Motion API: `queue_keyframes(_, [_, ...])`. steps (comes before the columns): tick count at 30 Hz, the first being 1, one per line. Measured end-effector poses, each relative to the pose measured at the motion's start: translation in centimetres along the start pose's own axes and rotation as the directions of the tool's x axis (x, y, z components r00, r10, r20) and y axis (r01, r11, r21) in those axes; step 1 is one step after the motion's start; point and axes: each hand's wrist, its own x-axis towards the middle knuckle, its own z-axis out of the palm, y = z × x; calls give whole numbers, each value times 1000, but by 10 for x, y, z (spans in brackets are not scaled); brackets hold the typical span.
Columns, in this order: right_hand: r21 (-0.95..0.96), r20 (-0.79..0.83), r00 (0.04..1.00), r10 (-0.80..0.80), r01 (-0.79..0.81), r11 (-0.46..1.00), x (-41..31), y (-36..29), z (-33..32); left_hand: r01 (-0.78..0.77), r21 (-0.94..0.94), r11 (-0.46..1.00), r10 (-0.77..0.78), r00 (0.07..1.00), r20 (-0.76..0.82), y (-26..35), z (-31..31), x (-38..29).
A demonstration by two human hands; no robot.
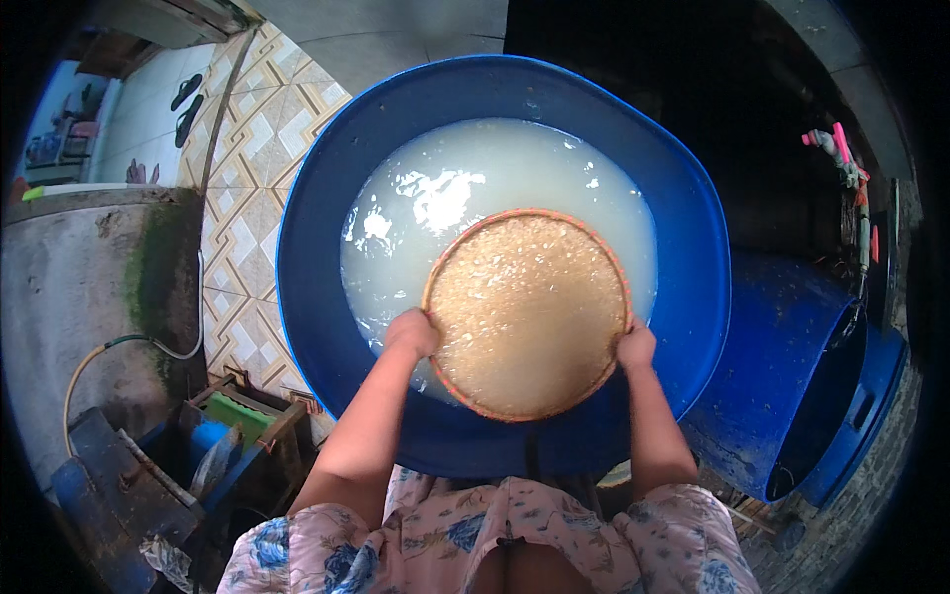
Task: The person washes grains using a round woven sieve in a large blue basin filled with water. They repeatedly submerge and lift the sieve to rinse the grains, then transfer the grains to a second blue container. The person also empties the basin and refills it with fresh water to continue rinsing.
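A round woven basket tray (528,315) with a red-and-tan bound rim hangs over the near part of a large blue plastic tub (686,245). My left hand (412,334) grips its rim on the left, and my right hand (636,345) grips the rim on the right. Small pale pieces, wet and grain-like, lie spread over the tray's upper and left parts; the lower right looks smoother and blurred. Cloudy whitish water (512,163) fills the tub's middle and reflects light. My fingers beneath the rim are hidden.
Right of the tub, a blue barrel (772,371) lies tilted below a tap with a pink handle (841,142). At left are a mossy concrete wall (74,260), a hose (130,339) and a wooden-framed machine (245,416). Black sandals (189,119) lie on the tiles, near a person's foot (141,172).
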Motion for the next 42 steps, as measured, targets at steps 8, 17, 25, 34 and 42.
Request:
queue_keyframes(8, [139,-293,956,36,5,990,40,-1,-48,-172,-96,980,157,977,-147,66,12,53])
queue_keyframes(17, [297,-456,884,103,42,954,62,-25,-19,-200,-76,977,167,935,-313,88,-36,101])
queue_keyframes(25, [339,-210,974,89,-13,941,22,-47,43,-78,-17,997,71,965,-251,15,-51,93])
queue_keyframes(34, [268,-100,995,-3,30,963,-23,-56,27,-54,-88,995,25,954,-299,-42,-48,10])
queue_keyframes(42, [200,-205,968,-145,187,962,-50,-48,-73,-281,-58,958,253,922,-293,-31,-60,-60])
